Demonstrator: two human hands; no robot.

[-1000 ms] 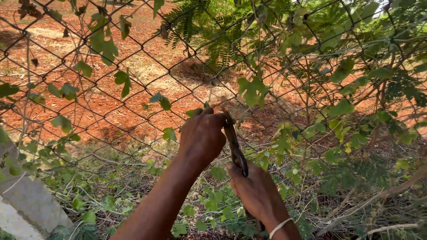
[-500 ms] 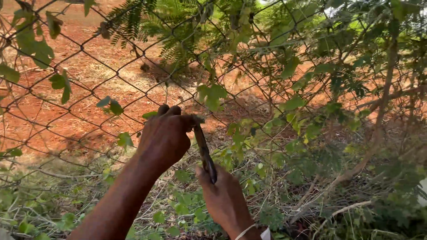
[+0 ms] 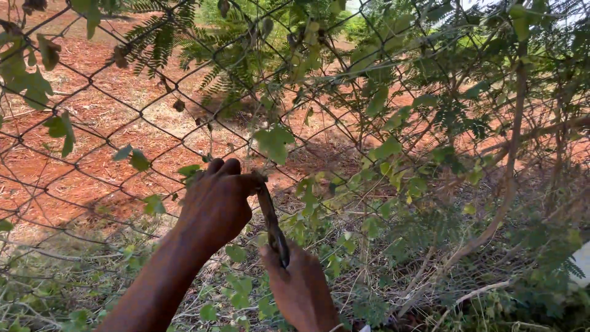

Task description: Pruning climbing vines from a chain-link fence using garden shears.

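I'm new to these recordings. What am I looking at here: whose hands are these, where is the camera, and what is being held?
There is no machine: a person wears a camera on the head, so you look down along their own arms. The left hand is closed at a chain-link fence, at the top end of a thin dark tool. The right hand, lower down, grips the tool's bottom end. Leafy vines and branches grow through the wire, and reddish soil lies beyond.
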